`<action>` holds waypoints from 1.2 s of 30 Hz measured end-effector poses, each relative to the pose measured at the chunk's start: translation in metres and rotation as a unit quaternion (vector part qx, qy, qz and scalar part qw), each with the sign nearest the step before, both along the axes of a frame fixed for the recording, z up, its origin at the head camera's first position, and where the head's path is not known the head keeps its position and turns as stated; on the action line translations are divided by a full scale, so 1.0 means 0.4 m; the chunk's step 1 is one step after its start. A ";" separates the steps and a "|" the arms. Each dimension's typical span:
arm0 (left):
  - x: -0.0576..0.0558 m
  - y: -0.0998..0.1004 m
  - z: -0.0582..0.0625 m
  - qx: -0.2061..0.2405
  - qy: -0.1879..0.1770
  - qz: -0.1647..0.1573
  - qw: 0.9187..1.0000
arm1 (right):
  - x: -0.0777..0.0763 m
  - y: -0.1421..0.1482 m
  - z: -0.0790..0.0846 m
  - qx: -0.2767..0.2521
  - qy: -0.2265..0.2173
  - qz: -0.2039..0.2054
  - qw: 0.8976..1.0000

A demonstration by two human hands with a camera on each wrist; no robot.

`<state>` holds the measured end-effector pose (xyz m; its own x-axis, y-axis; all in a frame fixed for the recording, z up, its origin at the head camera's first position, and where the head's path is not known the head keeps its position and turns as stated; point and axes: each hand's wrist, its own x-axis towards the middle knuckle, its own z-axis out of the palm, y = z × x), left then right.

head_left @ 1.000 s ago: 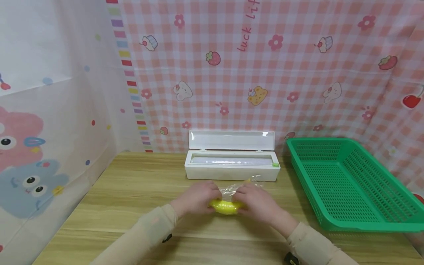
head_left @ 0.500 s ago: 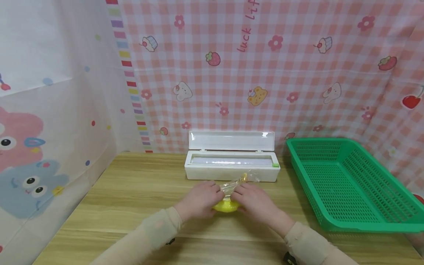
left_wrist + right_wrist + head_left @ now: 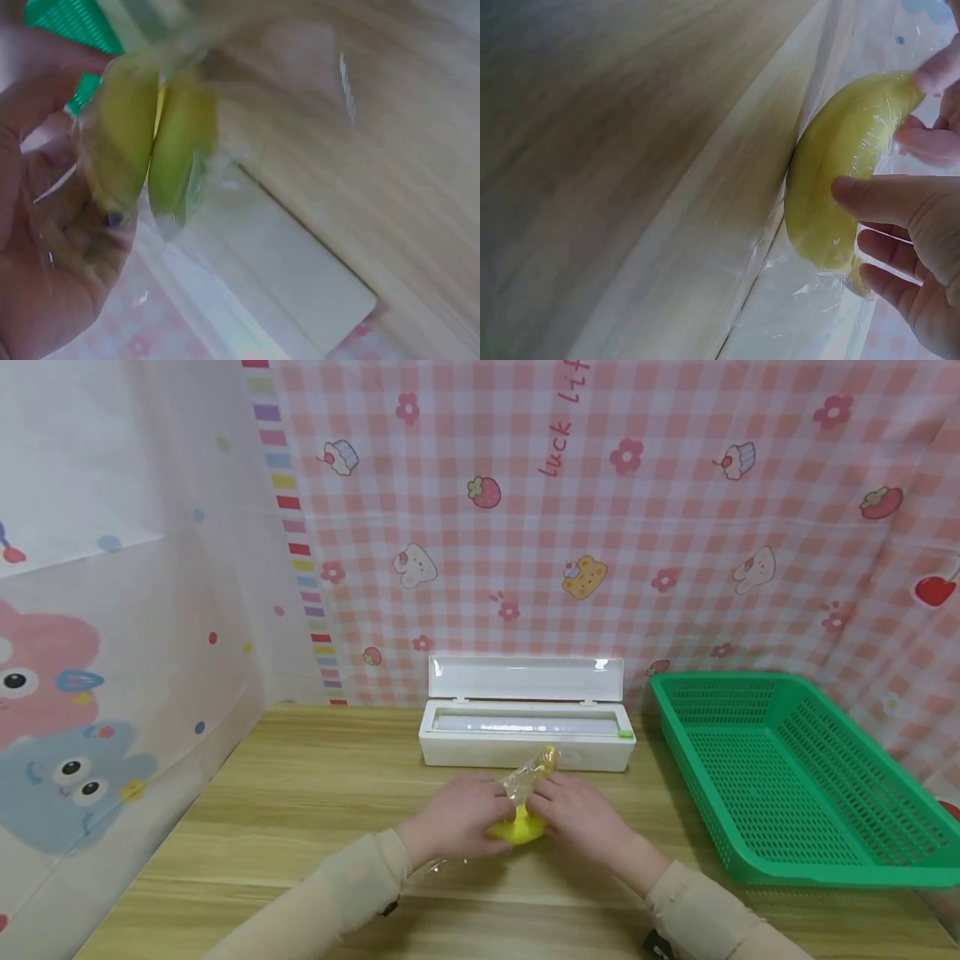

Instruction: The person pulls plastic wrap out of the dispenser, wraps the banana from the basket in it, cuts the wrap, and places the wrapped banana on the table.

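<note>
Yellow bananas [image 3: 519,829] are partly covered in clear cling film [image 3: 517,783], low over the table. Two of them lie side by side in the left wrist view, their tips [image 3: 171,225] greenish. My left hand [image 3: 461,814] grips one end, its fingers curled around it. From the other side my right hand [image 3: 576,814] holds them, the thumb [image 3: 855,193] pressed on the film over the outer banana [image 3: 825,165]. The stem end [image 3: 548,758] points away from me, past my right fingers. A loose strip of film trails below my left hand.
Behind the hands stands a long white cling film box [image 3: 525,752], its lid [image 3: 525,678] raised. To the right, a green plastic basket [image 3: 765,870] rests on the wooden table [image 3: 300,793]. Patterned cloth [image 3: 465,543] hangs behind and on both sides.
The bananas have been turned in my hands, so the stem end now stands further up and left. My left hand has shifted slightly right, and a film strip shows below it.
</note>
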<state>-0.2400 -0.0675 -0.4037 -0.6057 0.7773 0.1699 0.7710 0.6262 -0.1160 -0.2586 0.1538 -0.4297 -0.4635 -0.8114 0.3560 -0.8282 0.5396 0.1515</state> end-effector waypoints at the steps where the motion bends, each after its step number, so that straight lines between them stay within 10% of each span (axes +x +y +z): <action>1: 0.001 0.000 0.005 0.013 -0.014 -0.005 1.000 | -0.001 0.002 -0.001 -0.001 -0.003 -0.001 1.000; 9: 0.001 -0.010 0.041 0.099 -0.086 -0.038 0.991 | -0.011 0.021 -0.008 -0.010 -0.003 0.018 1.000; 26: -0.032 -0.043 0.030 0.145 -0.111 0.013 0.983 | -0.018 0.055 -0.016 -0.035 -0.048 0.014 0.998; 36: -0.057 -0.040 0.006 0.210 -0.155 0.070 0.963 | -0.036 0.079 -0.006 -0.114 -0.130 0.013 0.985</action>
